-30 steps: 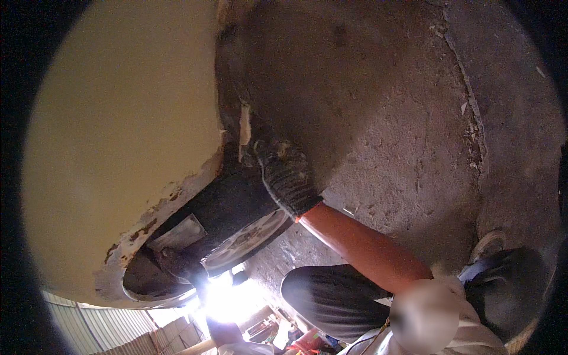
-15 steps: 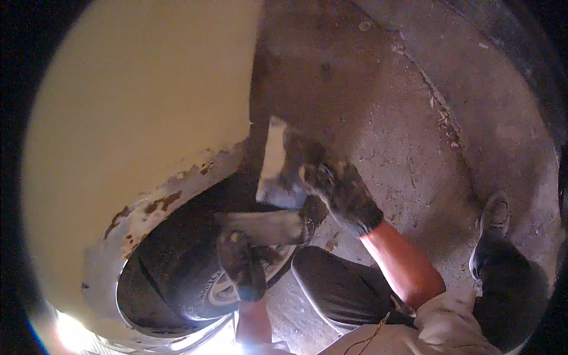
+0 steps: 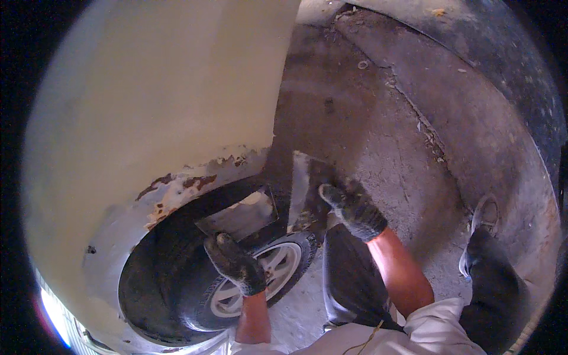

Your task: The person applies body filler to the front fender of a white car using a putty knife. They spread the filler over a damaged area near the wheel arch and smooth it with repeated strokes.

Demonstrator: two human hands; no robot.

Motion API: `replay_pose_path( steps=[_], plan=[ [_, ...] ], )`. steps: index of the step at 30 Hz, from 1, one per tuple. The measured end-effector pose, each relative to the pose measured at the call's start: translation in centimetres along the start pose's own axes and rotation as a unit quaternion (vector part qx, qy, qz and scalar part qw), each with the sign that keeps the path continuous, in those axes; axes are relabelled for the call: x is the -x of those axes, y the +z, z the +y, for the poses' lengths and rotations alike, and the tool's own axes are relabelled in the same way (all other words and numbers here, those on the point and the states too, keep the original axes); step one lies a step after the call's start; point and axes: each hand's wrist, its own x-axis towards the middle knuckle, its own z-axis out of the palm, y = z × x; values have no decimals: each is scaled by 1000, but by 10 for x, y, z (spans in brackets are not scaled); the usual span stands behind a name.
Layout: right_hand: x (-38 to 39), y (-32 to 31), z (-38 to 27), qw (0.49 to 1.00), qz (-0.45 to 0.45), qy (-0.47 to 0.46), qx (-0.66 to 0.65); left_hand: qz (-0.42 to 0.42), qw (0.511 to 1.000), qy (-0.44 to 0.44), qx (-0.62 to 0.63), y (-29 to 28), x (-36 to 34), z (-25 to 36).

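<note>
Both my hands wear dark, stained work gloves. Between the thumb and fingers of my left hand [image 3: 235,265] is a flat rectangular putty spreader [image 3: 236,220], with a beige smear of putty along its far edge. My right hand [image 3: 357,214] grips a second flat spreader [image 3: 300,188], held nearly upright, its left side pale and the part by my fingers dark. The two spreaders are apart, in front of a vehicle's wheel arch. Neither seems to touch the cream body panel [image 3: 171,89]. My fingers behind the spreaders are partly hidden.
Rust patches and bare, scraped metal run along the wheel arch edge [image 3: 177,188]. Below my left hand stands a wheel [image 3: 278,266] with pale spokes. My bent knee [image 3: 355,278] is close beside it. A cracked, dirty concrete floor [image 3: 426,195] stretches to the right.
My two spreaders have come further apart. The left one now tilts, with putty showing on it, and the right one sits lower. The view has shifted, showing more of the wheel.
</note>
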Motion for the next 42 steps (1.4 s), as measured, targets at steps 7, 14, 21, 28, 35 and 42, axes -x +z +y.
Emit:
replay_pose_path(
  steps=[7, 14, 21, 28, 35, 42],
  plan=[
    [4, 41, 2, 933, 68, -250, 248, -239, 908, 216, -269, -21, 18, -13],
    [-60, 45, -17, 962, 172, -115, 178, -157, 888, 255, -348, -159, -36, -25],
    [-62, 125, -41, 915, 275, -147, 256, -60, 788, 344, -507, -220, -45, -40],
    [-46, 122, -15, 887, 232, -130, 378, -20, 796, 240, -555, -234, -45, -71],
    [-108, 68, 3, 931, 158, 215, -248, 49, 910, 131, -389, -224, -41, -65],
    [-93, 93, -7, 974, 149, 136, 106, -28, 709, 391, -586, -228, -42, -58]
  ],
)
